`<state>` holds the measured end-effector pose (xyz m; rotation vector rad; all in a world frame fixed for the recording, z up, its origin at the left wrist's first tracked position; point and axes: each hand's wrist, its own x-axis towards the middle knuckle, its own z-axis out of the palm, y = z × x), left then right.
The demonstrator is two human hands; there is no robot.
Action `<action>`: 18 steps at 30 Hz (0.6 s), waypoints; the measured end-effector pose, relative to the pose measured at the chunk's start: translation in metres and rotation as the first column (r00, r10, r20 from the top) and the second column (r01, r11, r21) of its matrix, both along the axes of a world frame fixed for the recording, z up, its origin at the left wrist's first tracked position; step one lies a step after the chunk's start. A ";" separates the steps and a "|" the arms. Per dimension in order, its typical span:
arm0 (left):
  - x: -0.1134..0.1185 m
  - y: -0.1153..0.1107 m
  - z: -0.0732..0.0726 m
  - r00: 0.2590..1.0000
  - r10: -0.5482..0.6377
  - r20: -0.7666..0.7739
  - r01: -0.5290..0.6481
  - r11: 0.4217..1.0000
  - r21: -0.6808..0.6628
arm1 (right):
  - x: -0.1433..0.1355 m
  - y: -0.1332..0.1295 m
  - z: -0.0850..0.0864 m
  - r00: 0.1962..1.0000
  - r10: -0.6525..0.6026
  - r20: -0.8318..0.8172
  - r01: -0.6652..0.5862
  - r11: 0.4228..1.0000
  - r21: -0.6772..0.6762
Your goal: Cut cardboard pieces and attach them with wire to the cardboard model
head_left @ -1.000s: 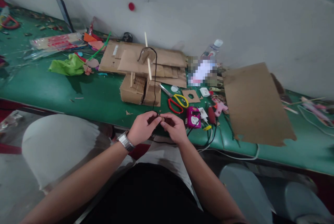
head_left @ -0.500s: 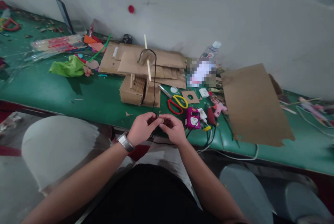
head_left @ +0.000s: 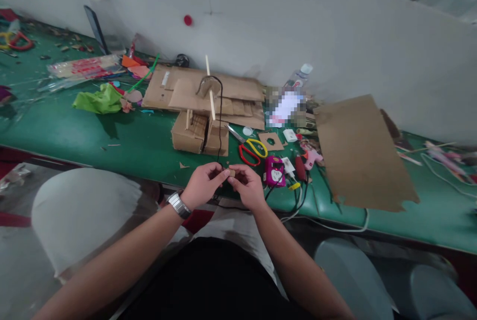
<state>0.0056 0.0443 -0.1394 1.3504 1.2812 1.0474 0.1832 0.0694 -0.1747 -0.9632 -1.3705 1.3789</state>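
Left hand: above the desk's (head_left: 141, 136) front edge, the left hand (head_left: 201, 183) had thumb and fingers pinching one side of a small brown piece (head_left: 232, 173); a metal-banded wristwatch (head_left: 179, 204) circled that wrist.
Right hand: this one (head_left: 249, 188) faced it, its thumb and fingers pinching the other side.
Small brown piece: it sat between the fingertips, partly hidden, near the middle of the front edge.
Black cord: a thin black cord (head_left: 220, 131) looped over a cardboard disc (head_left: 203, 87) and dropped to the left fingers; whether they gripped it could not be told.
Wooden stick: a pale wooden stick (head_left: 212, 105) slanted past the disc, showing above and below it.
Cardboard box: beyond the hands, a cardboard box (head_left: 186, 133) stood below the disc, nearer the front edge than the flat cardboard pieces (head_left: 231, 84) by the back edge.
Scissors: to the right of the box, the scissors (head_left: 244, 140) lay with one yellow and one red handle.
Purple socket block: it (head_left: 275, 172) was just beside the right hand, toward the desk's right end.
Glue gun: farther right, a pink glue gun (head_left: 311, 156) lay near a large cardboard sheet (head_left: 363, 153).
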 end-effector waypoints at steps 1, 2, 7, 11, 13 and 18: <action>0.001 0.000 0.000 1.000 -0.012 0.020 0.012 1.000 -0.006 | 0.000 0.000 0.000 1.000 -0.001 -0.006 0.001 1.000 0.001; 0.002 -0.001 -0.001 0.999 -0.021 0.036 0.021 1.000 -0.009 | 0.000 0.001 0.000 1.000 0.001 -0.010 -0.001 1.000 0.002; 0.004 -0.002 -0.002 0.993 -0.029 0.112 0.033 0.999 -0.036 | -0.001 0.001 -0.002 0.999 0.036 -0.006 -0.036 0.999 -0.003; 0.004 -0.001 -0.002 0.992 -0.029 0.124 0.034 0.998 -0.043 | -0.001 0.000 -0.004 0.998 0.049 0.038 -0.048 0.999 -0.010; 0.004 -0.001 -0.001 0.986 -0.023 0.164 0.032 0.998 -0.051 | -0.001 0.000 -0.005 0.998 0.048 0.046 -0.048 0.999 -0.003; 0.007 -0.001 0.002 0.952 -0.013 0.307 0.038 0.996 -0.077 | -0.001 0.000 -0.005 0.998 0.057 0.024 -0.057 0.998 -0.010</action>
